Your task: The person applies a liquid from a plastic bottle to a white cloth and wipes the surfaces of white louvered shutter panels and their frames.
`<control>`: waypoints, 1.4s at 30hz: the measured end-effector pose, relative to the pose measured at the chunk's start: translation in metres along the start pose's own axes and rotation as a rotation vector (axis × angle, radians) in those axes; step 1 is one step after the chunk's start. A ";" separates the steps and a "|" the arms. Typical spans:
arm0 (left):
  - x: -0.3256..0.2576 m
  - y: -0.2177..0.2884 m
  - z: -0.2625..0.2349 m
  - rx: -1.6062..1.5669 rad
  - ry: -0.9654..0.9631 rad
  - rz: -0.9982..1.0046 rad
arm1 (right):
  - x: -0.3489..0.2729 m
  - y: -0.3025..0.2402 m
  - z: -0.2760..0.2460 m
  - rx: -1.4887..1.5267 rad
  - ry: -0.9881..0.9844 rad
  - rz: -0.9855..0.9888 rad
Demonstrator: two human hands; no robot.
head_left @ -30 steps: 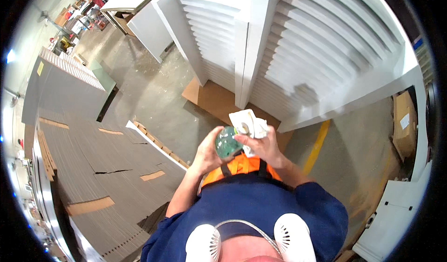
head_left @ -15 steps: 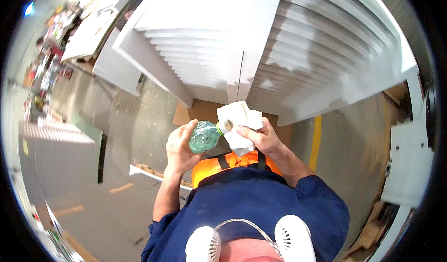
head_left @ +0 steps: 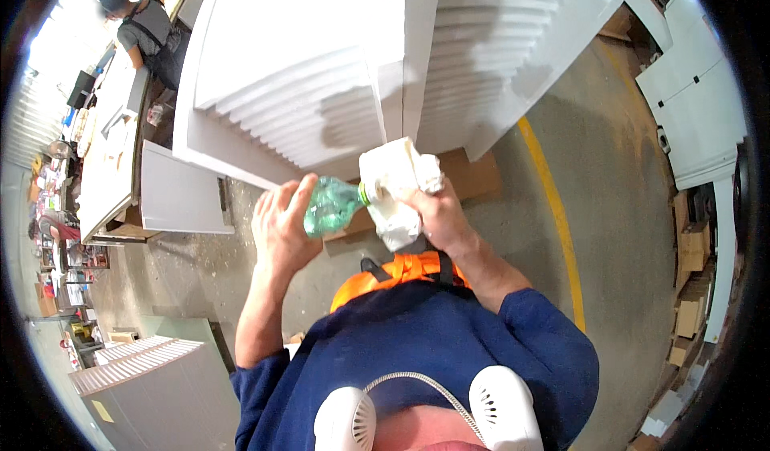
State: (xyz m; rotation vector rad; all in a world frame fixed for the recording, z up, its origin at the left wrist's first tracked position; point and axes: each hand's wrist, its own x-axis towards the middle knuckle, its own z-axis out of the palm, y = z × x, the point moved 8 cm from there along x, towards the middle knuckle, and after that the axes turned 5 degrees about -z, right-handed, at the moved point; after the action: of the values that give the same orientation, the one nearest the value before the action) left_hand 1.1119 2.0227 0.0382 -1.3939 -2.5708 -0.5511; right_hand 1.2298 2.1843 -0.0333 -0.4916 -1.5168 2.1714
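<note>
My left hand (head_left: 282,225) is wrapped round a green clear plastic bottle (head_left: 329,207), tipped onto its side with its neck toward the right. A white cloth (head_left: 393,180), crumpled in folds, is held in my right hand (head_left: 441,217) and covers the bottle's mouth. The cloth presses against the neck, where a yellow-green ring shows. Whether a cap is on the bottle is hidden under the cloth. Both hands are in front of my body, above an orange item with black straps (head_left: 405,273) at my waist.
White louvered panels (head_left: 281,90) stand upright just ahead on cardboard (head_left: 465,180). A person in a grey top (head_left: 148,34) is at a workbench (head_left: 120,154) at the far left. Stacked panels (head_left: 160,387) stand lower left; a yellow floor line (head_left: 553,202) runs on the right.
Bottle and cloth have shifted slightly left and up together. The cloth now covers the bottle mouth, which showed before. The view has turned, bringing the other person into sight.
</note>
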 end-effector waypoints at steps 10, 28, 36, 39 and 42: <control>0.016 0.008 -0.006 0.031 0.002 0.082 | -0.016 0.007 -0.014 0.194 0.161 0.030; 0.053 0.068 -0.038 0.333 0.122 0.441 | -0.017 -0.007 -0.019 0.223 0.218 0.081; 0.061 0.079 -0.042 0.421 0.166 0.516 | -0.012 -0.005 -0.024 0.316 0.190 0.088; 0.065 0.084 -0.044 0.432 0.189 0.531 | -0.012 -0.008 -0.024 0.318 0.160 0.133; 0.070 0.086 -0.048 0.422 0.203 0.536 | -0.010 -0.008 -0.025 0.397 0.122 0.154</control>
State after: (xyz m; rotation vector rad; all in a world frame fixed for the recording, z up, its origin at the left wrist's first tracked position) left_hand 1.1443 2.1004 0.1248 -1.6606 -1.8890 -0.0525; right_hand 1.2521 2.2011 -0.0332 -0.6052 -0.9766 2.4302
